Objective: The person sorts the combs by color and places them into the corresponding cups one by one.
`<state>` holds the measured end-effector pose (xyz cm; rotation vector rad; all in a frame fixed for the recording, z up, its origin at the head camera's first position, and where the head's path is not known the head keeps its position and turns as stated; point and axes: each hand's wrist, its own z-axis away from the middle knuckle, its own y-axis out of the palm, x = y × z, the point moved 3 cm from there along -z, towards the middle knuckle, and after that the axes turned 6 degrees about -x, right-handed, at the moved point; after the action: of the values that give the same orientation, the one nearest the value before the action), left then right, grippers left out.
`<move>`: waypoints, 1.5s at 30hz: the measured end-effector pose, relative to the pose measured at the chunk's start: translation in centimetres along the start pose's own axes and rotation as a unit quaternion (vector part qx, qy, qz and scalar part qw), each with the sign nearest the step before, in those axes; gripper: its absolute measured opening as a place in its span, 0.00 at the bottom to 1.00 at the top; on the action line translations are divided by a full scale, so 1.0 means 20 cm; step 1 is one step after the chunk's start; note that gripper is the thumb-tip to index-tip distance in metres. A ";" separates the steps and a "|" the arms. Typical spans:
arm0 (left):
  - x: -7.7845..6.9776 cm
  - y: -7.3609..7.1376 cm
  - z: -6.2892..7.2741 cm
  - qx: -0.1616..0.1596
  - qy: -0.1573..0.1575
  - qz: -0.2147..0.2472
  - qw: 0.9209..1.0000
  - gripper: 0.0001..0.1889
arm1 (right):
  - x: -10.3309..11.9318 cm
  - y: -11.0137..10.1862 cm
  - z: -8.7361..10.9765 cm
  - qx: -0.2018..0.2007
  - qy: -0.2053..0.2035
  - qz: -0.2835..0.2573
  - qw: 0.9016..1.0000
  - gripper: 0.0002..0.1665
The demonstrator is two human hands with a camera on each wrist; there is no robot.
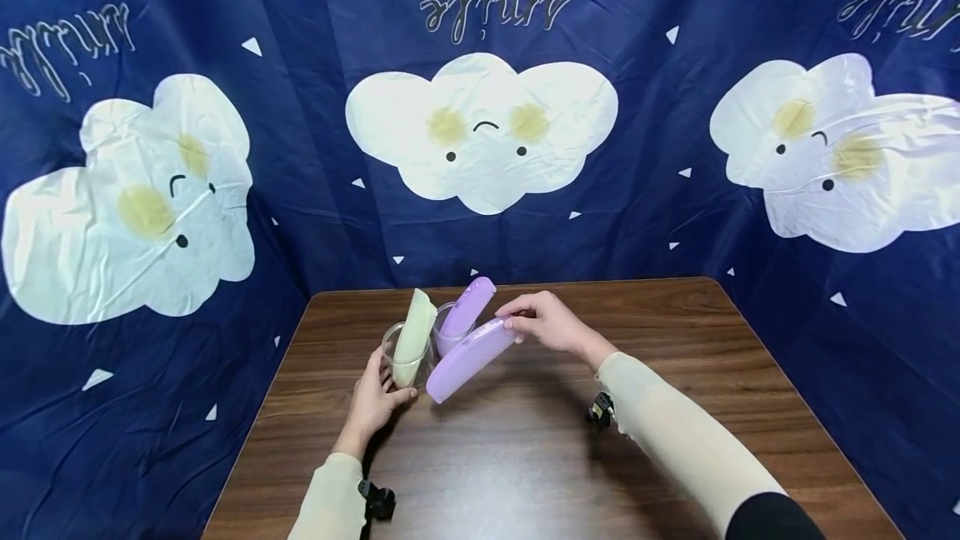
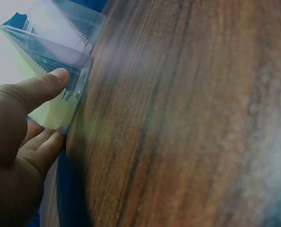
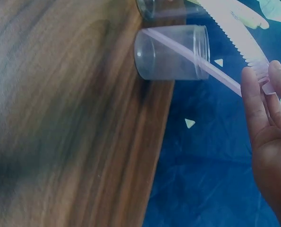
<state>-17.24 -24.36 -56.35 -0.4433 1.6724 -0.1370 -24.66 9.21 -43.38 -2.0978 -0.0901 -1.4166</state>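
In the head view my left hand (image 1: 377, 397) grips a clear jar (image 1: 387, 346) low on its side. Inside that jar leans a pale green comb (image 1: 413, 340), its upper end above the rim. Beside it, touching or nearly so, stands a second clear jar (image 3: 171, 64), with a lilac comb (image 1: 470, 307) slanting out of it. My right hand (image 1: 551, 322) pinches another lilac comb (image 1: 468, 361) by one end between thumb and fingers. That comb hangs tilted in front of the second jar, teeth facing down and right, partly covering it.
The brown wooden table (image 1: 510, 473) extends to both sides and in front of the jars. Its back edge lies just behind them. A dark blue curtain (image 1: 480, 248) with white clouds surrounds the table at the back and sides.
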 end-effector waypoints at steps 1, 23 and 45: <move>0.00 0.00 0.00 0.001 0.000 0.001 1.000 0.54 | 0.00 -0.01 0.00 -0.003 0.001 0.000 1.000 0.12; 0.02 0.00 -0.01 0.010 -0.010 -0.014 1.000 0.53 | 0.07 -0.20 -0.07 -0.107 -0.019 0.027 0.994 0.12; 0.01 0.01 -0.01 0.007 -0.008 -0.003 1.000 0.52 | 0.10 -0.29 -0.14 -0.188 -0.036 0.140 0.971 0.10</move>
<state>-17.44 -24.21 -56.67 -0.4378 1.6533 -0.1493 -28.24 11.94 -38.45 -2.3500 0.4653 -1.2593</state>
